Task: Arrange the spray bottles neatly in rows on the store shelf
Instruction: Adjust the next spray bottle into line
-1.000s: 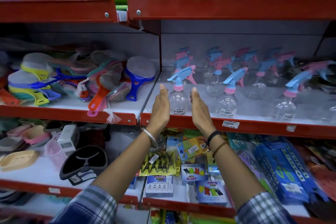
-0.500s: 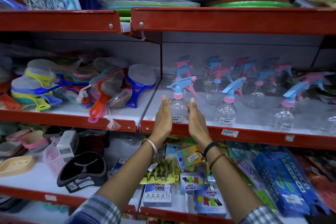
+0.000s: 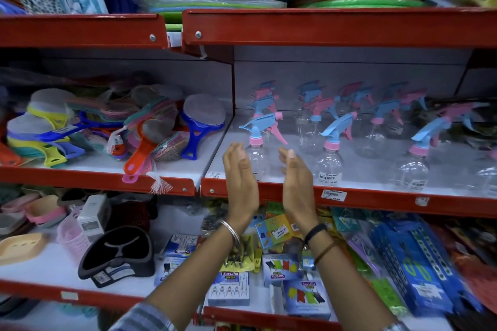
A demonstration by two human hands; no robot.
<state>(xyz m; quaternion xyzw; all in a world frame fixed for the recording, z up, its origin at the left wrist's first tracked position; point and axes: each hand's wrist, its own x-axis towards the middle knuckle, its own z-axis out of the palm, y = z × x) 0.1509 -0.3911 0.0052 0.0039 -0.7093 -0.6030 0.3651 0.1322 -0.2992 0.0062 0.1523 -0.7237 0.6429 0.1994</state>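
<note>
Two bare hands reach up at the centre of the frame toward a red-edged store shelf [image 3: 376, 197]. A clear spray bottle [image 3: 257, 153] with a blue trigger and pink collar stands at the shelf's front left corner, between the palms. The left hand [image 3: 240, 177] and right hand [image 3: 296, 180] are both flat and spread, palms facing each other, empty; whether they touch the bottle cannot be told. More spray bottles [image 3: 330, 158] stand in loose rows to the right and behind. To do this step well, the palms should probably close gently and evenly on the light bottle, keeping it upright and its nozzle facing like its neighbours.
</note>
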